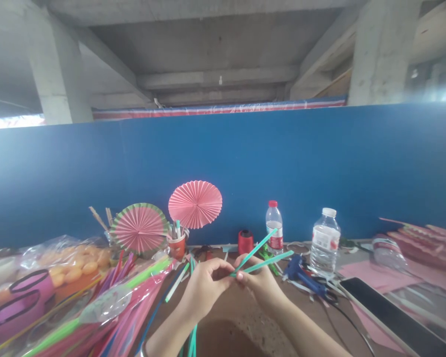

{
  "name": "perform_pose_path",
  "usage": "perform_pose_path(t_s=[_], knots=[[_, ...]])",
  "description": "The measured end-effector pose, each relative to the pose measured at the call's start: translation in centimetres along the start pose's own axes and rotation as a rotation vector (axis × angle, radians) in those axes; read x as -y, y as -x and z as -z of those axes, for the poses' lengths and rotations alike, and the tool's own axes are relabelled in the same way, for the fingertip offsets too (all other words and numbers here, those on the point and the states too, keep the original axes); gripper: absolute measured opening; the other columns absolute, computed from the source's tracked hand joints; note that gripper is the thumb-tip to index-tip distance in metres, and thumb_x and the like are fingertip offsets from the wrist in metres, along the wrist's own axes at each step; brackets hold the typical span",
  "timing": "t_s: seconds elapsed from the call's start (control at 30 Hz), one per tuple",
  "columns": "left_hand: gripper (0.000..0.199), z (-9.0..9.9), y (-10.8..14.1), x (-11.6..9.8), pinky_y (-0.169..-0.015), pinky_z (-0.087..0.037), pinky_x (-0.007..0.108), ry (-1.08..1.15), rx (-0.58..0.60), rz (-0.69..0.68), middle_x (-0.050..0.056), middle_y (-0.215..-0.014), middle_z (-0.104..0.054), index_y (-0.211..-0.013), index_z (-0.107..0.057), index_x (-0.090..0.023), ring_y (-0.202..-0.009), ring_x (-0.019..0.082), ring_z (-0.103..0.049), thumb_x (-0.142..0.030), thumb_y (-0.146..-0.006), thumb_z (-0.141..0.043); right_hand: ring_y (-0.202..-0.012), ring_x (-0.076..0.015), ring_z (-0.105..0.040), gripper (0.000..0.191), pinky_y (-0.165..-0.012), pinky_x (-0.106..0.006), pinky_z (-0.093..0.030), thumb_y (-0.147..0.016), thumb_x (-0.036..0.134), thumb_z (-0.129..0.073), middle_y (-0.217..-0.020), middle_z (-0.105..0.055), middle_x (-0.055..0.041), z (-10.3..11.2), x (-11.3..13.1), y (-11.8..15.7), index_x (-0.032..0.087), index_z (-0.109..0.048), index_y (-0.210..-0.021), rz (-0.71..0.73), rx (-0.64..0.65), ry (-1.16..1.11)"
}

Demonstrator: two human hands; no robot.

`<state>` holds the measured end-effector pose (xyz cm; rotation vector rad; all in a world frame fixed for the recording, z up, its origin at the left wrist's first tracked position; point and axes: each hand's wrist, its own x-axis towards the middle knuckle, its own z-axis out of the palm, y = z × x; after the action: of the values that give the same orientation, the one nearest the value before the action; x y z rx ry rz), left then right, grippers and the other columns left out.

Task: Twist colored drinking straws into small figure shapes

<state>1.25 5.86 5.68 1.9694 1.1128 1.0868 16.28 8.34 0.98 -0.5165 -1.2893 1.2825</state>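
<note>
A teal pipe cleaner (pixel 258 252), bent so that two lengths stick out to the right in a V, is pinched between both hands above the brown table. My left hand (pixel 208 280) has its thumb and forefinger closed at the point of the V. My right hand (pixel 259 281) pinches right beside it, thumb against the fingers. More teal pipe cleaners (pixel 192 339) lie on the table under my left forearm. Fingers cover the exact spot where the two lengths meet.
Left are plastic-wrapped pipe cleaners (pixel 107 307), orange balls (pixel 78 263) and purple containers (pixel 17 310). Folded paper fans (pixel 195 204) stand behind, by a pen cup (pixel 177 245). Right are water bottles (pixel 325 243), a blue glue gun (pixel 306 277), pink paper (pixel 379 275) and a phone (pixel 394 315).
</note>
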Motion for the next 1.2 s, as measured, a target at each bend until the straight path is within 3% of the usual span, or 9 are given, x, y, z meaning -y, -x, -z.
perform_pose_path(t_s=[0.17,0.83,0.97,1.2], knots=[[0.011,-0.3,0.0,0.0,-0.061,-0.039,0.022,-0.165,-0.115,-0.082,0.000,-0.068,-0.064,-0.069,-0.067,-0.021,-0.065,0.015,-0.056,-0.026,-0.072,-0.057,-0.045,-0.0083,-0.045,0.025,-0.045,-0.020,-0.034,-0.059,0.030,-0.073,-0.051,-0.052,0.0045,0.4,-0.5,-0.2,0.016,-0.056,-0.072,0.002,-0.054,0.030],[0.015,-0.3,0.4,0.3,-0.059,-0.038,0.022,-0.310,-0.147,-0.247,0.000,-0.064,-0.062,-0.066,-0.065,-0.021,-0.060,0.013,-0.055,-0.015,-0.075,-0.053,-0.041,-0.0104,-0.049,0.025,-0.041,-0.022,-0.037,-0.060,0.035,-0.071,-0.047,-0.057,0.0014,0.5,-0.4,0.0,0.015,-0.055,-0.062,-0.013,-0.108,0.041],[0.015,0.1,0.4,0.4,-0.059,-0.038,0.022,-0.338,-0.166,-0.258,0.001,-0.064,-0.061,-0.065,-0.062,-0.020,-0.061,0.014,-0.054,-0.013,-0.074,-0.052,-0.040,-0.0091,-0.046,0.021,-0.040,-0.021,-0.036,-0.064,0.034,-0.068,-0.045,-0.054,0.0031,1.1,0.4,-0.2,0.015,-0.058,-0.063,0.029,-0.124,0.100],[0.014,0.9,0.1,0.9,-0.063,-0.038,0.024,-0.355,-0.229,-0.269,0.000,-0.064,-0.061,-0.064,-0.060,-0.020,-0.062,0.015,-0.054,-0.011,-0.072,-0.052,-0.037,-0.0087,-0.047,0.024,-0.037,-0.021,-0.036,-0.063,0.036,-0.069,-0.045,-0.056,0.0014,3.8,3.4,-1.1,0.014,-0.059,-0.062,0.107,-0.285,0.133]])
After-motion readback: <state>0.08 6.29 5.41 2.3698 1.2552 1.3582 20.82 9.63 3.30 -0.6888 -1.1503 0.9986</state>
